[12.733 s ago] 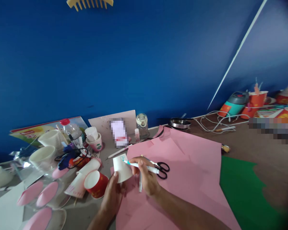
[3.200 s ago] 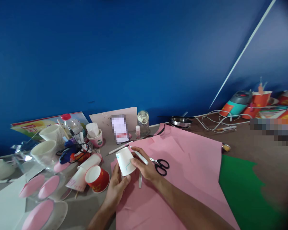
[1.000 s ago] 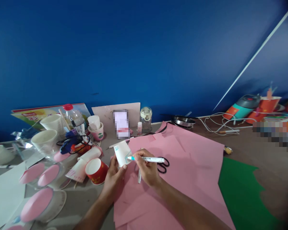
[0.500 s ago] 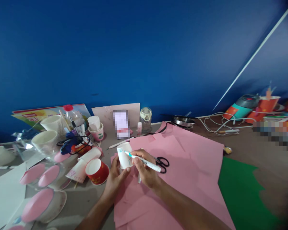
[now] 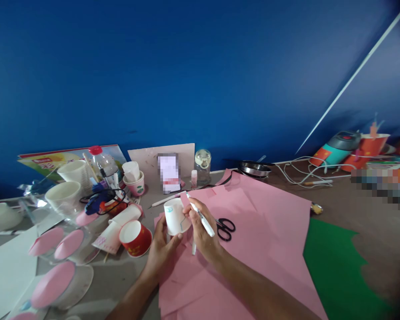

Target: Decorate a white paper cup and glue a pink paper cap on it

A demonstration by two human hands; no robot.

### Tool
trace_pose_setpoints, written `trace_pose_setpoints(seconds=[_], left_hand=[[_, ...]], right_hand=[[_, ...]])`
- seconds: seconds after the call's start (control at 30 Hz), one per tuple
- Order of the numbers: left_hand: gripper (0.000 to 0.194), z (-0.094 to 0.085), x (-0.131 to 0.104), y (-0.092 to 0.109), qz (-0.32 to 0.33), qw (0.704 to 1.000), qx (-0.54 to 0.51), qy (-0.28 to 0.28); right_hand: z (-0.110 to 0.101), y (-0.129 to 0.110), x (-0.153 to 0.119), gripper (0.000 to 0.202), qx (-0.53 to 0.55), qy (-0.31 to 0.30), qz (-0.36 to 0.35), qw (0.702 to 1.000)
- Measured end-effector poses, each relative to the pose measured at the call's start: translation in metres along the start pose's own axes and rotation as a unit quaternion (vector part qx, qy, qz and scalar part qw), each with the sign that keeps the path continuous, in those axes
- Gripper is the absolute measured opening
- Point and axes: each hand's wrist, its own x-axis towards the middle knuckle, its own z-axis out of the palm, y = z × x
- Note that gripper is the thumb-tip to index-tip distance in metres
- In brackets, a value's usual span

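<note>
My left hand [image 5: 163,246] is closed around the lower part of a white paper cup [image 5: 174,218], its thumb at the base. Small light-blue marks show near the cup's upper left, and a bluish line runs lower on its right side. In my right hand [image 5: 202,226] is a white marker pen [image 5: 205,221], held in a writing grip. The pen's upper end points up beside the cup's right edge, apart from the marked spot. Both hands are over the left edge of a pink paper sheet [image 5: 253,262]. Black-handled scissors [image 5: 226,229] lie just right of my right hand.
To the left stand a red paper cup [image 5: 135,238], pink-topped cups [image 5: 53,284] and a red-capped bottle [image 5: 102,164]. Behind are a propped phone [image 5: 169,172], a glass jar [image 5: 202,166] and a black pan [image 5: 254,169]. Green paper [image 5: 340,271] lies right; white cables [image 5: 293,173] lie behind.
The marker has come away from the blue marks on the cup and turned more upright in my right hand. The cup has shifted slightly right in my left hand.
</note>
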Motion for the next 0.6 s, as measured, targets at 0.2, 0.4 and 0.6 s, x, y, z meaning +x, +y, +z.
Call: trace_pose_setpoints(seconds=[0.2,0.4,0.6], left_hand=[[0.060,0.005,-0.005,0.004,0.004,1.000,0.018,0.007],[0.066,0.008,-0.008,0.004,-0.008,1.000,0.015,0.008],[0.078,0.004,-0.007,0.005,-0.025,0.996,-0.081,-0.029]], right_hand=[[-0.002,0.002,0.001,0.046,-0.084,-0.020,0.001,0.996],[-0.001,0.010,0.002,0.062,-0.073,-0.037,0.034,0.996],[-0.006,0.013,0.009,0.049,0.084,-0.051,0.110,0.989]])
